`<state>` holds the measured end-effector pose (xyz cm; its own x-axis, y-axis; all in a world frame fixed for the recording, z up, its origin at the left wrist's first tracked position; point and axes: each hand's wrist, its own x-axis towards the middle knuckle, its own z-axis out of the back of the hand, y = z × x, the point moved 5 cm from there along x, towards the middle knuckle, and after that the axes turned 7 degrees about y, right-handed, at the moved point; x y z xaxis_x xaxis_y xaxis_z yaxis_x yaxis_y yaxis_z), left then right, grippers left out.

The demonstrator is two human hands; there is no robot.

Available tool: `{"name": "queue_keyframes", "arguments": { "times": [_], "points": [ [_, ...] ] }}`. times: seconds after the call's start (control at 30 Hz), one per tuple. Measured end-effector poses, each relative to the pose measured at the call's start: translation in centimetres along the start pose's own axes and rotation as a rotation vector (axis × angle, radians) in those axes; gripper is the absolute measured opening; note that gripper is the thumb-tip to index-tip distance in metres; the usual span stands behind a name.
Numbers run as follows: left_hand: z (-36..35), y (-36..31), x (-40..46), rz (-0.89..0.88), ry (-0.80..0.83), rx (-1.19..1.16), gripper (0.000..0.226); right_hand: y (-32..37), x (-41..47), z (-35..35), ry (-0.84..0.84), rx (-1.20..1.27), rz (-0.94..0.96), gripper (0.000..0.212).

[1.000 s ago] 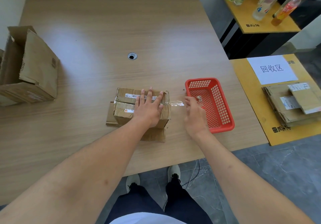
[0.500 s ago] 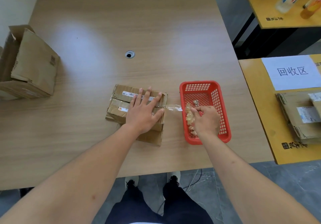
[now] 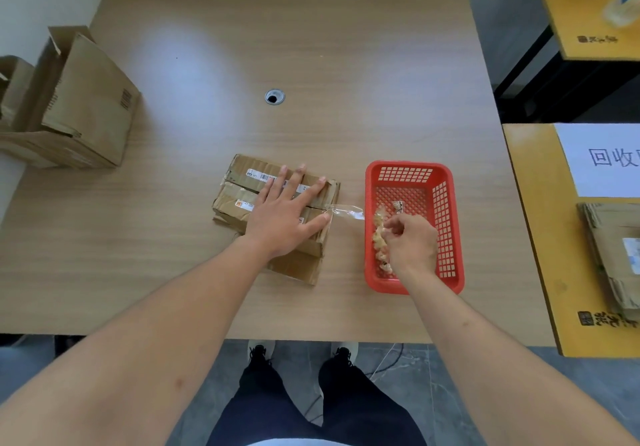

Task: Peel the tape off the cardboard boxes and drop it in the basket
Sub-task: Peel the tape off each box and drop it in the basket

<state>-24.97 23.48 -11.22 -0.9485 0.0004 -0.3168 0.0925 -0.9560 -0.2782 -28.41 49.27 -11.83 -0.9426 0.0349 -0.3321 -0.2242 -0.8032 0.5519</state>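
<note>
The right hand [image 3: 412, 245] covered the near part of the crumpled tape [image 3: 380, 234] in the red basket [image 3: 446, 224], so its grip could not be judged. The paper sign [image 3: 602, 158] was cut by the right edge. The left hand [image 3: 284, 213] hid the flattened box's [image 3: 242, 182] middle.

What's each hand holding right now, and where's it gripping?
The right hand, over the red basket, pinches crumpled tape near its upper end. The left hand grips nothing; it lies flat on top of the cardboard box.
</note>
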Motion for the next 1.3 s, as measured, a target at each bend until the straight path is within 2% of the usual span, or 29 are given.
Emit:
{"name": "queue_keyframes", "arguments": {
  "times": [0.13, 0.23, 0.33, 0.4, 0.57, 0.67, 0.8, 0.93, 1.13, 1.3],
  "points": [
    [0.1, 0.0, -0.1, 0.004, 0.004, -0.004, 0.072, 0.8, -0.3, 0.2, -0.023, 0.037, 0.064, 0.017],
    [0.2, 0.0, -0.1, -0.001, 0.009, -0.005, 0.073, 2.8, -1.1, 0.1, -0.034, 0.103, 0.293, 0.002],
    [0.2, -0.2, -0.3, -0.005, 0.021, -0.006, 0.073, 5.3, -2.3, -0.5, 0.05, 0.249, 0.539, 0.033],
    [0.4, -0.2, -0.4, -0.01, 0.032, -0.011, 0.073, 6.5, -2.6, -1.3, 0.157, 0.251, 0.617, 0.049],
    [1.1, -0.5, -1.2, -0.04, 0.013, -0.03, 0.07, 7.8, -2.0, -1.2, 0.155, 0.19, 0.595, 0.025],
    [1.1, -1.2, -1.8, 0.069, -0.05, -0.028, 0.065, 8.8, -2.4, -0.8, 0.146, 0.067, 0.658, 0.013],
    [0.1, -1.2, -2.0, 0.172, 0.0, -0.145, 0.059, 10.0, -2.7, -0.5, 0.229, -0.167, 0.697, 0.015],
    [-0.6, -0.7, -1.9, 0.157, 0.045, -0.189, 0.06, 11.1, -2.8, -0.1, 0.256, -0.342, 0.713, 0.018],
    [-0.6, -0.4, -1.9, 0.113, 0.064, -0.188, 0.059, 13.1, -2.6, -0.2, 0.286, -0.471, 0.741, 0.017],
    [-0.7, 0.0, -1.9, 0.064, 0.068, -0.176, 0.053, 14.5, -2.3, -0.1, 0.256, -0.474, 0.748, 0.015]
  ]
}}
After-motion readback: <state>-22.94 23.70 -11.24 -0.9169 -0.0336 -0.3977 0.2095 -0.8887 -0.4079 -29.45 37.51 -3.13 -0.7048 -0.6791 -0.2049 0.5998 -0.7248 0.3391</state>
